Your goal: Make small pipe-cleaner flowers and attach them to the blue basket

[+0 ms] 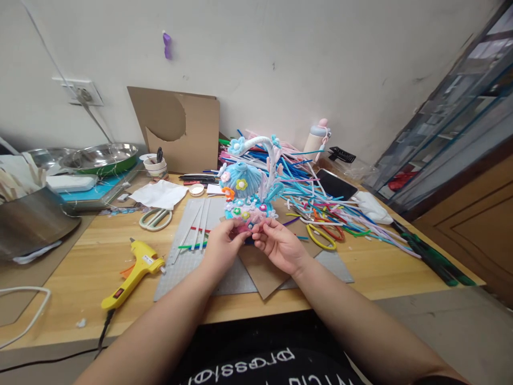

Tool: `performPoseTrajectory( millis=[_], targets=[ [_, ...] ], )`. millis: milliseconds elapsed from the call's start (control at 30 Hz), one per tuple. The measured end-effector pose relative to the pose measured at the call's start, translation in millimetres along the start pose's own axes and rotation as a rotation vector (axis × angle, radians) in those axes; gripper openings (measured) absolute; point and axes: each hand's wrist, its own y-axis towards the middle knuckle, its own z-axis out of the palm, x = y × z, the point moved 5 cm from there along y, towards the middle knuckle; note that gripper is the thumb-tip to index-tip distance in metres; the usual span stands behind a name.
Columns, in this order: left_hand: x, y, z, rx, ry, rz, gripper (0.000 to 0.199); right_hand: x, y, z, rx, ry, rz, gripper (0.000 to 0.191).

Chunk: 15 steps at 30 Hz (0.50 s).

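My left hand (222, 246) is closed, its thumb and fingers pinching a small pink piece (242, 226), which looks like pipe cleaner. Beside it my right hand (280, 248) has thumb and forefinger pinched at the same piece, the other fingers curled. Fingers hide most of its shape. Just behind the fingertips stands a pipe cleaner decoration (244, 182) with a blue shell, small coloured flowers and a white curved arch (260, 141). Below the hands lies a piece of brown cardboard (264, 275) on a grey cutting mat (232, 283).
A yellow glue gun (138, 272) and white-handled scissors (156, 219) lie to the left. Loose pipe cleaners (296, 171) are heaped behind and to the right. Yellow-handled scissors (320, 238), a phone (336, 184), a bottle (318, 138) and green-handled cutters (433, 259) lie on the right.
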Motion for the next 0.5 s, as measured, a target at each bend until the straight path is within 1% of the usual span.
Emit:
performPoseTrajectory(
  millis=[67,233,400,500],
  targets=[
    [2,0,-0.9,-0.01,0.011,-0.013,0.016,0,0,0,-0.02,-0.033,-0.03,0.017],
    [1,-1,-0.9,0.012,0.068,-0.021,0.015,7,-1,0,-0.07,-0.172,-0.178,0.022],
    [-4,-3,2.5,0.074,0.113,0.008,0.016,13,-1,-3,-0.11,-0.165,-0.231,0.024],
    [-12,-4,5.4,0.148,0.116,0.048,0.015,14,0,-6,-0.127,-0.163,-0.233,0.025]
  ],
)
